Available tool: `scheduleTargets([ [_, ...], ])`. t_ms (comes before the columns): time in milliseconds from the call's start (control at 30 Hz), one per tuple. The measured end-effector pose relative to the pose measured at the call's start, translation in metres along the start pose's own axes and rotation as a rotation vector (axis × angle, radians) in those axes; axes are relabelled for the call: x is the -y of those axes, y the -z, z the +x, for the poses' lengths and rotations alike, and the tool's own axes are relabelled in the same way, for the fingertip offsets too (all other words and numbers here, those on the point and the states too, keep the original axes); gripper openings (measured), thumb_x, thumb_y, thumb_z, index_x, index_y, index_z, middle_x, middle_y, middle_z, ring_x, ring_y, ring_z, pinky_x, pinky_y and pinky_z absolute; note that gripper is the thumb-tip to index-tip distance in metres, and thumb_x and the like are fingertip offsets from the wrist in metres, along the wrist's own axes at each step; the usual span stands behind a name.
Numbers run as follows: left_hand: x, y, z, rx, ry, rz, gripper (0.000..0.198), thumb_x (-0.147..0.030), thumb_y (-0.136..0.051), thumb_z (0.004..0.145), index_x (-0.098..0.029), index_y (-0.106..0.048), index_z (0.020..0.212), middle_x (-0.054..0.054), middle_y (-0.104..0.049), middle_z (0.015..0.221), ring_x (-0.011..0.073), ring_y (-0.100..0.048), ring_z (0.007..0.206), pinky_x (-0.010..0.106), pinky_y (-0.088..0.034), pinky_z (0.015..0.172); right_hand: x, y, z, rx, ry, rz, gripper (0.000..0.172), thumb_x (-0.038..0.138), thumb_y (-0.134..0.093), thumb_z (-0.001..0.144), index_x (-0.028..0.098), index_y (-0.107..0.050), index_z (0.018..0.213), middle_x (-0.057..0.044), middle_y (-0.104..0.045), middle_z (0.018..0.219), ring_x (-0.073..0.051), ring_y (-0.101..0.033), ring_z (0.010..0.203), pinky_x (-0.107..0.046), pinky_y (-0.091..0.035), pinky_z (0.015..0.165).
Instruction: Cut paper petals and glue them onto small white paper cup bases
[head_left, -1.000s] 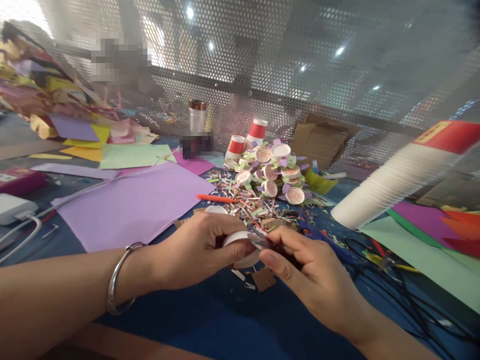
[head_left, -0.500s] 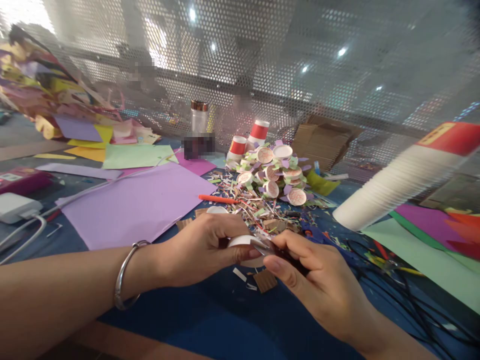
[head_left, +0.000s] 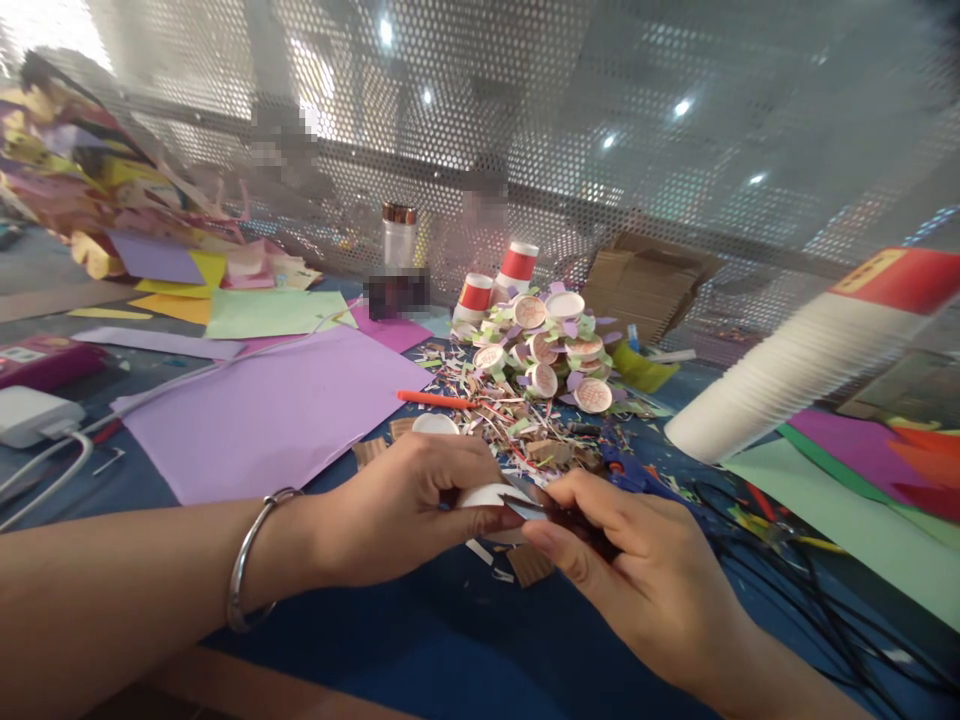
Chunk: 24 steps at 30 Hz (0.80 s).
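My left hand (head_left: 427,500) is closed on a white paper cup piece (head_left: 482,495), pinched between thumb and fingers over the blue table. In my right hand (head_left: 630,570) is a pair of scissors (head_left: 523,503); its handles are mostly hidden by the fingers. The blades are parted and lie at the right edge of the paper piece. Just behind my left hand sits a round white cup bottom (head_left: 435,425). Scraps of brown corrugated cardboard (head_left: 531,565) and white paper (head_left: 480,551) lie below the hands.
Behind the hands are paper clippings (head_left: 517,420), an orange pen (head_left: 435,399) and a heap of cut cup bottoms (head_left: 541,380). A tall stack of paper cups (head_left: 795,360) leans at right, above black cables (head_left: 817,600). Purple paper (head_left: 277,410) covers the left side.
The scissor blades have opened apart at the edge of the paper piece. My hands have shifted only slightly.
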<state>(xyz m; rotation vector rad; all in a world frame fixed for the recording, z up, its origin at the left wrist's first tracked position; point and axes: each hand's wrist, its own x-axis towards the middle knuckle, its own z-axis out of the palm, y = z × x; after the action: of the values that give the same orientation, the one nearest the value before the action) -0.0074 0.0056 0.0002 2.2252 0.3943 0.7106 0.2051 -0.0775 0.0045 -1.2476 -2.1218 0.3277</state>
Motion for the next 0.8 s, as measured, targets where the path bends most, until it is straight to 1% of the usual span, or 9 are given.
scheduleTargets([
  [133,-0.0001,-0.0004,0.0001,0.025,0.049,-0.069,0.031,-0.029,-0.059,0.099,-0.013,-0.067,0.074,0.000,-0.062,0.072,0.0094,-0.057,0.071,0.021,-0.043,0.067,-0.0002,-0.0007,-0.0011,0.005,0.000,-0.037,0.026,0.034,-0.059,0.101,0.024,-0.054,0.079,0.006,-0.057,0.061,-0.009,-0.048,0.050,-0.023,-0.035,0.048],
  [233,0.0013,-0.0005,-0.0003,0.029,0.054,-0.085,0.031,-0.029,-0.059,0.099,-0.014,-0.067,0.074,0.000,-0.062,0.072,0.0094,-0.056,0.070,0.021,-0.043,0.067,-0.0008,-0.0012,-0.0003,0.001,0.003,-0.052,0.026,0.035,-0.058,0.101,0.024,-0.054,0.078,0.005,-0.058,0.062,-0.009,-0.048,0.049,-0.024,-0.036,0.049],
  [433,0.0051,-0.0006,-0.0005,0.030,0.009,-0.061,0.029,-0.030,-0.060,0.099,-0.012,-0.069,0.077,0.001,-0.061,0.073,0.0099,-0.055,0.070,0.022,-0.042,0.067,-0.0017,0.0002,-0.0008,0.003,0.019,-0.068,0.026,0.034,-0.058,0.102,0.025,-0.053,0.078,0.005,-0.057,0.060,-0.010,-0.048,0.048,-0.025,-0.036,0.049],
  [633,0.0084,0.0024,-0.0013,0.016,-0.073,0.039,0.028,-0.031,-0.058,0.100,-0.012,-0.071,0.083,0.006,-0.066,0.085,0.0129,-0.059,0.079,0.025,-0.044,0.074,-0.0021,-0.0007,-0.0018,0.015,0.049,-0.095,0.025,0.032,-0.056,0.103,0.025,-0.051,0.079,0.005,-0.060,0.063,-0.010,-0.053,0.051,-0.025,-0.039,0.050],
  [700,0.0083,0.0030,-0.0009,0.017,-0.068,0.052,0.029,-0.032,-0.058,0.100,-0.012,-0.071,0.083,0.006,-0.066,0.085,0.0133,-0.059,0.079,0.026,-0.044,0.074,-0.0027,-0.0015,-0.0020,0.015,0.062,-0.105,0.025,0.032,-0.056,0.103,0.025,-0.050,0.079,0.005,-0.060,0.063,-0.010,-0.055,0.051,-0.025,-0.039,0.050],
  [800,0.0067,0.0024,0.0000,0.028,-0.041,0.041,0.031,-0.032,-0.058,0.100,-0.013,-0.070,0.078,0.004,-0.065,0.079,0.0123,-0.057,0.075,0.025,-0.043,0.071,-0.0035,-0.0023,-0.0022,-0.003,0.079,-0.114,0.024,0.032,-0.056,0.103,0.025,-0.050,0.081,0.005,-0.060,0.062,-0.010,-0.055,0.050,-0.025,-0.039,0.050],
])
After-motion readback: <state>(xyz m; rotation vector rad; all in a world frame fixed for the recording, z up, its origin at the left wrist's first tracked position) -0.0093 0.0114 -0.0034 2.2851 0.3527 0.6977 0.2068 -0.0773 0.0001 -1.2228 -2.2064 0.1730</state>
